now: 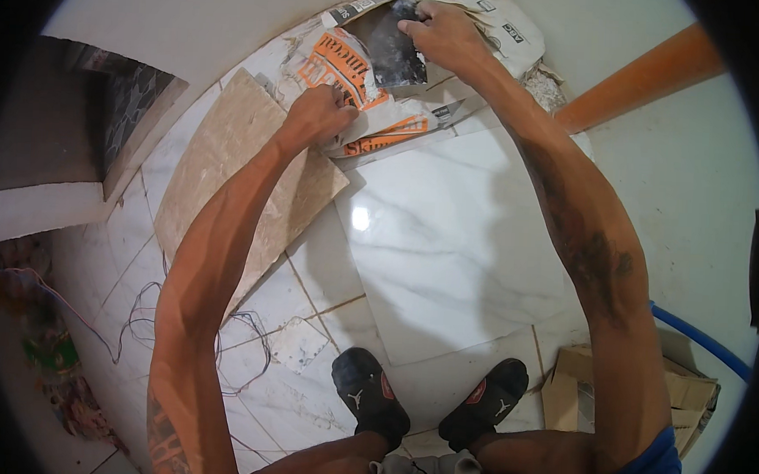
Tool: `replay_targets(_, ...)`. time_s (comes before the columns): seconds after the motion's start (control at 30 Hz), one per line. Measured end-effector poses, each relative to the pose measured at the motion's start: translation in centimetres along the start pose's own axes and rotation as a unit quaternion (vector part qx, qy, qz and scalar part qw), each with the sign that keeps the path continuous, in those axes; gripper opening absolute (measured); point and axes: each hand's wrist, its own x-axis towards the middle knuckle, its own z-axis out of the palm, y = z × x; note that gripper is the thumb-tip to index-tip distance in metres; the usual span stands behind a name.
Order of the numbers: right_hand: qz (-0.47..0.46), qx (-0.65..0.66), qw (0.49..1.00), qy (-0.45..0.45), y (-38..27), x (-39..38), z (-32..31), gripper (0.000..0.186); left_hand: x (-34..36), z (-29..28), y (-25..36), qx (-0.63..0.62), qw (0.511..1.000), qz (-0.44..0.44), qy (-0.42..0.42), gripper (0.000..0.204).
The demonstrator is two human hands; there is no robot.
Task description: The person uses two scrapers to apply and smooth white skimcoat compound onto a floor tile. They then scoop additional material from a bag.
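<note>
A torn paper bag point(503, 26), white with orange print, lies at the far side of the floor, its top ripped open. My left hand point(321, 116) is closed at the bag's near left edge, its fingers pinching the printed paper. At the opening, my right hand point(446, 38) grips the upper right edge of a flat black piece point(400, 56) smeared with pale powder. The piece stands out of the bag's opening; I cannot tell exactly what it is, and its upper end is partly hidden by my fingers.
A large glossy white tile point(447, 240) lies before my feet. Left of it is a beige slab point(221, 171). An orange pipe point(640, 79) leans at the right, near a blue hose point(701, 340) and cardboard point(563, 397). Thin wires point(256, 350) trail over the floor at left.
</note>
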Motion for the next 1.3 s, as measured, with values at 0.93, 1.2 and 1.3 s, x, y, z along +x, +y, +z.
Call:
replay_targets(0.93,-0.141,-0.136,0.981,-0.003,-0.9,2.4,4.5,0.032,1.0,0.1,1.7,0.112,0.992,0.025,-0.044,0.043)
replay_targets(1.2,-0.062,-0.129,0.990,-0.002,-1.5,0.6,3.7,0.031,0.4,1.3,0.0,0.094,0.995,0.032,0.012,0.038)
replay_targets(1.3,-0.043,-0.145,0.988,-0.011,-1.2,0.3,3.5,0.032,0.7,1.7,-0.3,0.095,0.995,0.027,0.005,0.039)
